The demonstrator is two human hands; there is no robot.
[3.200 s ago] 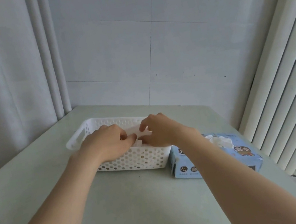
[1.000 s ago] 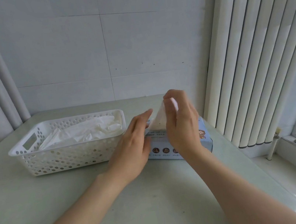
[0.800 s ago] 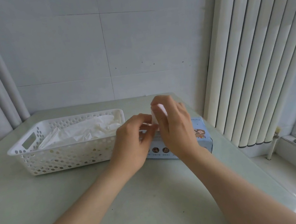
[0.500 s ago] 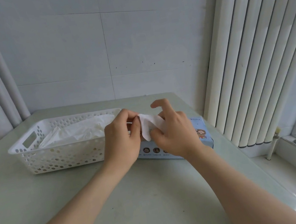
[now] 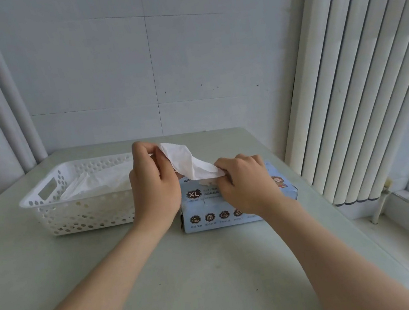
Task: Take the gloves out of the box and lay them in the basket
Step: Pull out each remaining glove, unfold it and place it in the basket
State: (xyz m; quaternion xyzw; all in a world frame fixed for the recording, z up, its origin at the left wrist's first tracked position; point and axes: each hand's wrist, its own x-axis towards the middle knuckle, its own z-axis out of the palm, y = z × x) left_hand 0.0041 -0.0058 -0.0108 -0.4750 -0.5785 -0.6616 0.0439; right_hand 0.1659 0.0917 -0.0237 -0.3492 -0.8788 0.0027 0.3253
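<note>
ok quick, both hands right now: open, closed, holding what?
Left hand: closed, pinching one end of the white glove.
Right hand: closed, gripping the glove's other end above the box.

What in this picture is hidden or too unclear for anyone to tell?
1. Head view: the opening of the box, covered by the right hand and the glove.
2. Head view: how many gloves form the white heap in the basket; the folds merge, and the left hand covers the basket's right end.
3. Head view: the small print on the box front, too small to read.
</note>
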